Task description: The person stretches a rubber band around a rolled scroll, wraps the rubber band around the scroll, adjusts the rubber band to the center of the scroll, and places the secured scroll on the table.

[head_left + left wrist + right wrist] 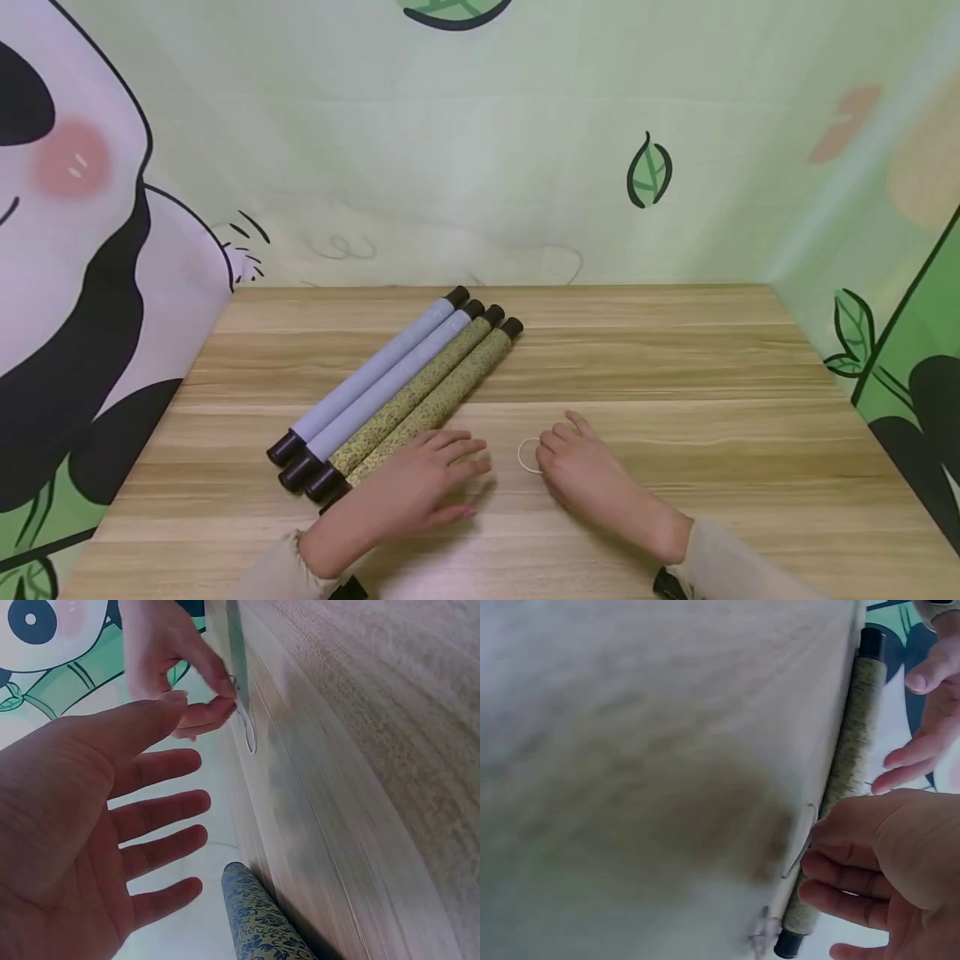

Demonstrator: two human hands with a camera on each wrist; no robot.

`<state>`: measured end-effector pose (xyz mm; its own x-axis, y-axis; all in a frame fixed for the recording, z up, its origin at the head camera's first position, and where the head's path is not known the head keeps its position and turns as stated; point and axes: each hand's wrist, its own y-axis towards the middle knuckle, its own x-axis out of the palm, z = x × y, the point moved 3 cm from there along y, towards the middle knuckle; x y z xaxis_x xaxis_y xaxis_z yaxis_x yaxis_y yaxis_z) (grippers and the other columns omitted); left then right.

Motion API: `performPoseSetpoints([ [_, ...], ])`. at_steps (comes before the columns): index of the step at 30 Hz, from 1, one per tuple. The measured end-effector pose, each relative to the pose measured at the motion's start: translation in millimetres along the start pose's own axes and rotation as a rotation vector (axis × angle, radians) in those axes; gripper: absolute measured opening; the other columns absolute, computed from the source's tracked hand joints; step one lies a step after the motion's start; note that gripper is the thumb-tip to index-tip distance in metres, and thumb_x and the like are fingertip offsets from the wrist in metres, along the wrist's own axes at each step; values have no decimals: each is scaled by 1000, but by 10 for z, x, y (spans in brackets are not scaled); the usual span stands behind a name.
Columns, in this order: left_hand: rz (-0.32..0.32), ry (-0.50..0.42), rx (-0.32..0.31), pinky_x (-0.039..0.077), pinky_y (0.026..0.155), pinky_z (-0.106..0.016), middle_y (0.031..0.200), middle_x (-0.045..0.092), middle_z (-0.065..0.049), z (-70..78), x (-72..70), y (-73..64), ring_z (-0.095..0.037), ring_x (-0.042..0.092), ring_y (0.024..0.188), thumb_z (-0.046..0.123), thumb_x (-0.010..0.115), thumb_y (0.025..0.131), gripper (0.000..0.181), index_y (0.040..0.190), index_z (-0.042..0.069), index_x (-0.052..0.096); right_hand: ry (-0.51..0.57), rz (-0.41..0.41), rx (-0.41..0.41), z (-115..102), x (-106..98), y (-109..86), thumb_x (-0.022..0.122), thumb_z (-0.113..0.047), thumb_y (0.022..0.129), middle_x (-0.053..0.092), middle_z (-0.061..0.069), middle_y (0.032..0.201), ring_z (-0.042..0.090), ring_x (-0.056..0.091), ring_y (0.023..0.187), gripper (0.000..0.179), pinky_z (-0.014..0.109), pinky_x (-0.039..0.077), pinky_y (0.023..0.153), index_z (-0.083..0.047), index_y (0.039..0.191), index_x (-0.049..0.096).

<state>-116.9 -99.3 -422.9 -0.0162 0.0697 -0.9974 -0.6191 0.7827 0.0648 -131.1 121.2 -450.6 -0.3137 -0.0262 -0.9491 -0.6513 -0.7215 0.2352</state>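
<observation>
In the head view my right hand (588, 479) pinches a thin white rubber band (529, 456) between thumb and fingertips, low over the tabletop. The loop hangs from those fingertips in the left wrist view, its lower part beside the wood. To the left, my left hand (427, 482) holds nothing, its fingers spread and fairly straight, pointing toward the right hand. Beside and partly behind it lies the nearest scroll (450, 404), olive with a dark pattern and black end knobs. Its near end is partly hidden by the left wrist.
A second olive scroll (416, 385) and two pale blue scrolls (375, 375) lie parallel, side by side, slanting from near left to far right. The wooden table (675, 358) ends at a cloth backdrop (525, 167) printed with a panda and leaves.
</observation>
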Motion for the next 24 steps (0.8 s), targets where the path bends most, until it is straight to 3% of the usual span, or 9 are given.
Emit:
performPoseSetpoints([
  [6,89,-30,17,45,111,-41,138,62,-3,17,-38,43,-21,56,129,42,67,89,49,131,18,62,33,81,-42,-8,-190,44,69,-25,87,68,-5,85,15,62,88,10,37,52,96,-17,83,65],
  [10,177,-5,14,50,106,-35,128,66,1,30,-81,80,-16,61,121,39,71,87,49,129,17,63,92,115,-94,-57,-342,64,69,-23,85,68,-7,86,13,62,88,7,33,53,92,-18,83,64],
  [15,226,33,15,53,99,-30,118,69,5,58,-112,113,-12,63,111,44,74,83,49,125,18,66,180,179,-134,-139,-469,63,72,-21,82,66,-10,86,9,60,86,8,30,53,90,-20,85,64],
  [18,260,47,43,54,92,-26,108,70,8,83,-121,141,-9,63,103,46,75,81,42,114,20,71,243,234,-148,-174,-513,56,72,-19,81,66,-11,86,7,60,86,10,28,53,86,-20,86,64],
  [24,334,51,118,52,84,-22,89,69,13,120,-128,168,-6,60,87,33,77,82,11,88,24,75,358,307,-155,-212,-560,42,73,-15,79,66,-11,86,6,60,86,14,24,52,83,-19,87,63],
])
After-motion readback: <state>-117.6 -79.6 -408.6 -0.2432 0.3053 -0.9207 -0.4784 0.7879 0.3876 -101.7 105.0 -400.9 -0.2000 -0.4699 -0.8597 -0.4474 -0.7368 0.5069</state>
